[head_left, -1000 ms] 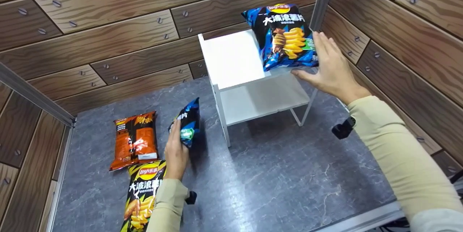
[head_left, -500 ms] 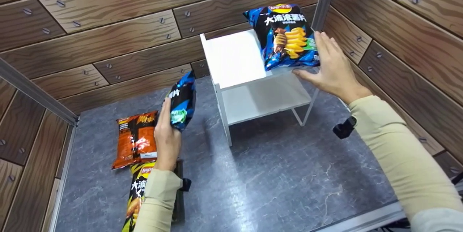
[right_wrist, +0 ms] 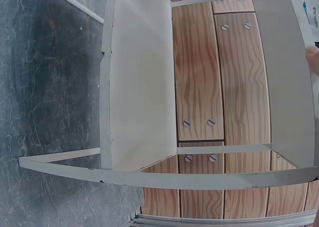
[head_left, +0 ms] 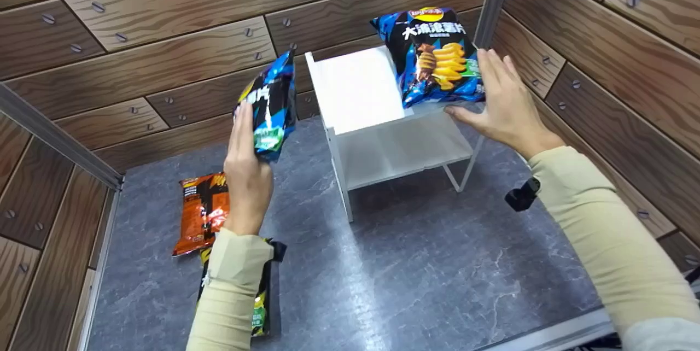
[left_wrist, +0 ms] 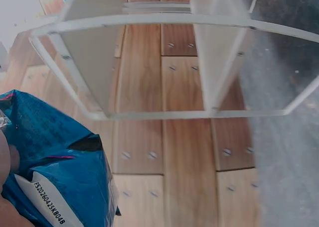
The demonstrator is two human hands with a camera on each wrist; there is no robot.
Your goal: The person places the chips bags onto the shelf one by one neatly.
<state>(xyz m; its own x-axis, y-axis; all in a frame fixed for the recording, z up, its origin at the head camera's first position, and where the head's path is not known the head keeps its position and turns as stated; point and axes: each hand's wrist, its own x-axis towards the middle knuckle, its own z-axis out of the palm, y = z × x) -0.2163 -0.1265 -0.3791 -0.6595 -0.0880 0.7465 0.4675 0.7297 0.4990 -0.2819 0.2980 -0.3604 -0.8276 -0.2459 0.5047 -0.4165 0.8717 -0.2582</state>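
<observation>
chip bag in left hand is glossy, creased.

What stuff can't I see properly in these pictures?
Head view: most of the black-and-yellow chip bag, hidden behind the left sleeve.
Head view: the right side of the orange chip bag, covered by the left hand.
Head view: small print on the blue chip bag on the white shelf, too blurry.
Left wrist view: most of the left hand, cut off by the edge.
Right wrist view: most of the right hand, likewise.
</observation>
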